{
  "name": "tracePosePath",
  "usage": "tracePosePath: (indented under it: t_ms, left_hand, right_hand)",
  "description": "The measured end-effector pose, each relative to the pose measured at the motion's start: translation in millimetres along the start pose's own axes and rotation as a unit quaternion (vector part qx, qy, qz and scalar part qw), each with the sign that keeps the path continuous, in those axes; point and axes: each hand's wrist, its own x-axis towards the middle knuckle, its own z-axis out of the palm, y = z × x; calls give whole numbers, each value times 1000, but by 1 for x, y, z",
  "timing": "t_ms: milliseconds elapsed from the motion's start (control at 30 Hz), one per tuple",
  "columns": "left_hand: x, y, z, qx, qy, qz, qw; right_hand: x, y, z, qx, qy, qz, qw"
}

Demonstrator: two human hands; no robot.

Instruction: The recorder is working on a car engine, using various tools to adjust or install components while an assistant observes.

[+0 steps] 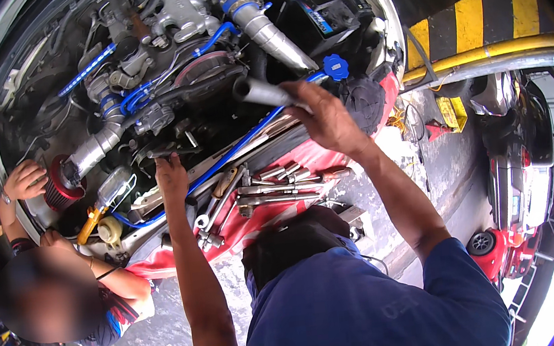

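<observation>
My right hand [329, 118] is wrapped round a short grey metal pipe [265, 94], its hollow end facing left over the front of the engine bay. The pipe looks slightly blurred. My left hand [171, 177] reaches over the front edge of the bay, its fingers closed at a slim metal bar tool [177, 152] that lies crosswise by the fingertips. Beyond that hand are the silver intake pipe [97, 145] and the engine's hoses. A blue hose [230, 152] runs between my two hands. The far end of the bar tool is hard to make out.
Sockets, ratchets and wrenches [279, 188] lie on a red cloth [242, 225] along the car's front. A co-worker's hand [25, 180] is beside the red air filter [63, 186]. A battery [320, 14] sits at the back right, with a striped barrier [471, 21] beyond.
</observation>
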Motion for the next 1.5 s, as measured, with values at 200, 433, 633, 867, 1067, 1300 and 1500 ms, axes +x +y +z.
tracePosePath:
  t_ms: [200,433,633,867,1067,1300,1500]
  left_hand:
    - [-9,23,1,7,5,-50,999]
    - [-9,21,-4,-22,41,-45,998]
    - [-8,18,-3,-25,55,-17,998]
    - [-7,8,-8,-373,78,5,925]
    - [-6,19,-11,-183,59,15,981]
    - [-3,17,4,-76,158,25,984]
    - [-21,29,-31,-56,150,47,986]
  right_hand:
    - [58,-64,-16,311,31,88,946]
    - [151,-138,72,463,-17,-96,881]
    - [186,-162,126,314,-93,-157,932]
    - [194,-158,171,213,-294,-154,919]
    - [182,-116,194,158,-377,-134,903]
    - [194,-129,195,184,-381,-142,895]
    - [223,-150,201,461,-481,2,746]
